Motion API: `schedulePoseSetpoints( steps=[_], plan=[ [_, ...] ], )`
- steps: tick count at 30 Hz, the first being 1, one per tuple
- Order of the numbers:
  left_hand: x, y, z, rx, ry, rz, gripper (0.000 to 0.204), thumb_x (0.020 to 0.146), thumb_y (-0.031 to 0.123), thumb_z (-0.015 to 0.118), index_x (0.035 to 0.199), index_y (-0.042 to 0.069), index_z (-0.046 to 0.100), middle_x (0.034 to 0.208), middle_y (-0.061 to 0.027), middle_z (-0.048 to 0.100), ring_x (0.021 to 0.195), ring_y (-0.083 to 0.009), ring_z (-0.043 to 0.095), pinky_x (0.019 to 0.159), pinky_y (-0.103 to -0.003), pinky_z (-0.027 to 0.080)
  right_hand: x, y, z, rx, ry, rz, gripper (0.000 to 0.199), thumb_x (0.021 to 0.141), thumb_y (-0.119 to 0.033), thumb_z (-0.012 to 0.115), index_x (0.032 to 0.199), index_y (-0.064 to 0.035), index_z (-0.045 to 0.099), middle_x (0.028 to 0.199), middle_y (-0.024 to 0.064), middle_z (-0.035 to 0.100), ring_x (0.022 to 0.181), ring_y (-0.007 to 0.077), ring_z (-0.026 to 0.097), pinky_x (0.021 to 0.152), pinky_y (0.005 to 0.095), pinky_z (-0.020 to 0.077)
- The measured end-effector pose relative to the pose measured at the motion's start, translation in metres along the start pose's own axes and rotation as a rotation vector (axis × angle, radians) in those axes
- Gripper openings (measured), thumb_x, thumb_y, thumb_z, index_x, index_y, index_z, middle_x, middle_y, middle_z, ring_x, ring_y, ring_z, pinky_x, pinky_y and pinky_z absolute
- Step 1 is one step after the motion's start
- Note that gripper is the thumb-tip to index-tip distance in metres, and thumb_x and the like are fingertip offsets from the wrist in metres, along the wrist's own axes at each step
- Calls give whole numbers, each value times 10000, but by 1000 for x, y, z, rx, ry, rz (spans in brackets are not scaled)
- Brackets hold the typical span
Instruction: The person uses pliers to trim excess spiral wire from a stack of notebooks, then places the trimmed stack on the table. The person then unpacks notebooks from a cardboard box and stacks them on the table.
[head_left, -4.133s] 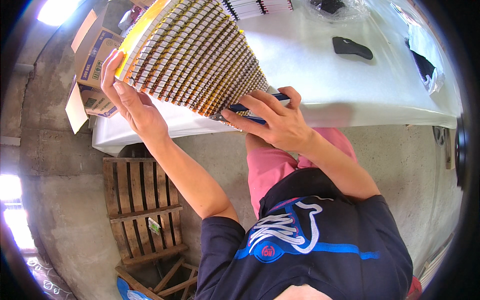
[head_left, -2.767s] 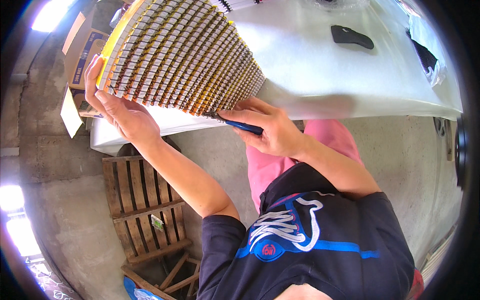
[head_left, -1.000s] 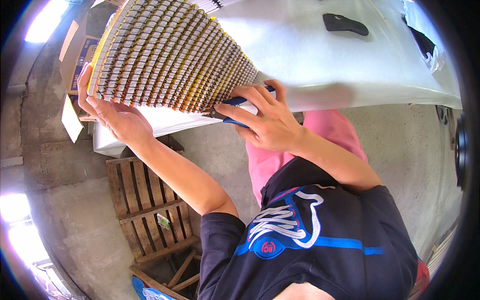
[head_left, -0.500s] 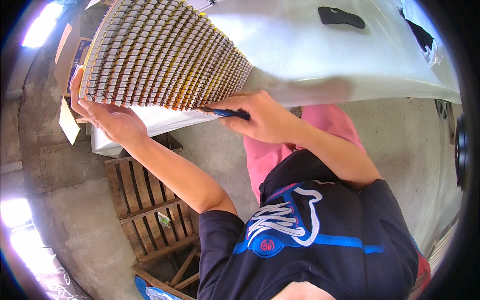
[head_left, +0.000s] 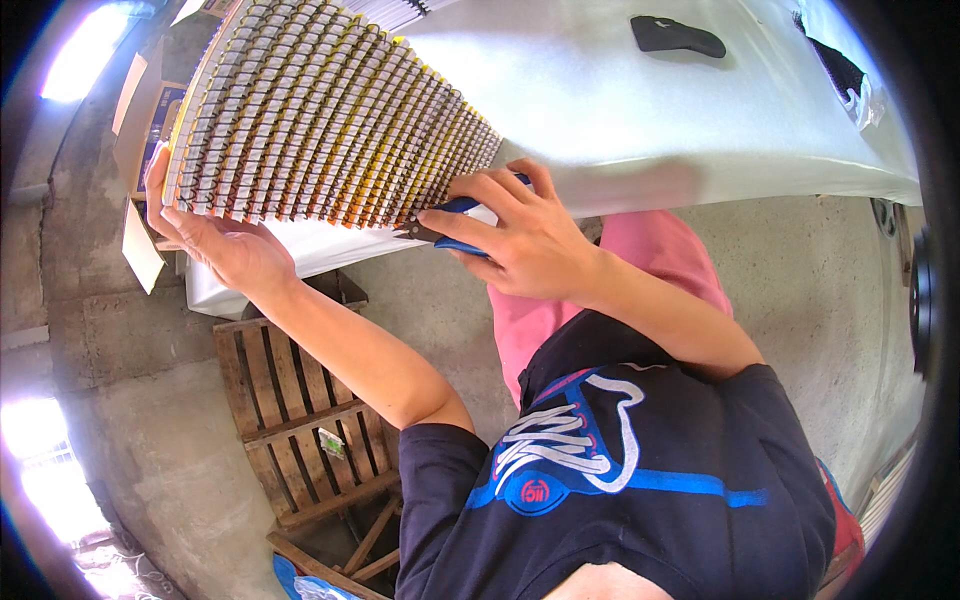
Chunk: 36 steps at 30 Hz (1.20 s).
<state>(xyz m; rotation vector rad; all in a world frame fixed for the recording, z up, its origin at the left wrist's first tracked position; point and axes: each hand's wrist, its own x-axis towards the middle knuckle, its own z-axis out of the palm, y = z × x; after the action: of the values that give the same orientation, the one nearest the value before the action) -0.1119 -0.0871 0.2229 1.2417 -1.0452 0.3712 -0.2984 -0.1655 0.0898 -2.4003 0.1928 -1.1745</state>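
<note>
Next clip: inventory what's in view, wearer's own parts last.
Thick coil-bound paper stack: one, white, yellow, dark-coiled, upper left
Blue-handled metal pliers: one, blue and grey, stack's lower edge
Smooth sheet-covered table: one, white, upper right
Flat foot-shaped piece: one, black, on table
Mesh piece beside clear plastic: one, black, upper right
Open cardboard box: one, brown and blue, upper left
Slatted wooden frame: one, brown, lower left
Small packet: one, green and white, on frame
Concrete floor: one, grey, beneath
Short-sleeved shirt: one, black with print, lower middle
Shorts: one pair, pink, centre
Left hand: one, bare, stack's left corner
Right hand: one, bare, around pliers
</note>
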Motion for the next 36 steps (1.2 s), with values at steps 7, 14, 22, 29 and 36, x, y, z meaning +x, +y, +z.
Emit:
schedulePoseSetpoints(
  steps=[7, 14, 22, 29, 36],
  plan=[
    [-1, 4, 3, 21, 2, 0, 501, 943, 497, 362, 1226, 98, 468, 1144, -74, 553, 1048, -196, 570, 902, -358, 499, -1, -2, 4, -55, -52, 16, 448, 696, -191, 700, 1127, -229, 585, 1052, 9, 506, 918, 190, 526, 732, 382, 380],
    [-2, 4, 5, 14, 12, 5, 494, 943, 485, 367, 1224, 93, 471, 1144, -73, 553, 1046, -193, 571, 911, -363, 492, 5, -6, 1, 727, -259, 397, 352, 771, -183, 654, 1112, -138, 582, 983, 71, 558, 862, 274, 593, 664, 391, 475],
    [1, 0, 0, 18, 5, 14, 485, 940, 482, 378, 1226, 101, 474, 1133, -74, 559, 1035, -193, 577, 910, -354, 496, -4, -5, 0, 172, -39, 127, 425, 754, -170, 693, 1165, -181, 586, 1012, 79, 547, 907, 248, 563, 792, 376, 431],
    [0, 4, 4, 11, 7, -6, 505, 935, 506, 380, 1220, 101, 480, 1129, -74, 558, 1037, -190, 574, 905, -353, 499, -9, 5, 10, -9, 9, 18, 524, 688, -168, 719, 1188, -236, 577, 1066, 29, 527, 938, 214, 533, 851, 395, 386],
    [0, 4, 4, 25, 7, 6, 510, 933, 509, 379, 1213, 96, 479, 1133, -74, 553, 1051, -190, 561, 929, -365, 475, -6, 22, 12, -176, -24, -147, 442, 741, -190, 674, 1168, -261, 582, 1039, 2, 512, 959, 185, 528, 807, 381, 413]
  ],
)
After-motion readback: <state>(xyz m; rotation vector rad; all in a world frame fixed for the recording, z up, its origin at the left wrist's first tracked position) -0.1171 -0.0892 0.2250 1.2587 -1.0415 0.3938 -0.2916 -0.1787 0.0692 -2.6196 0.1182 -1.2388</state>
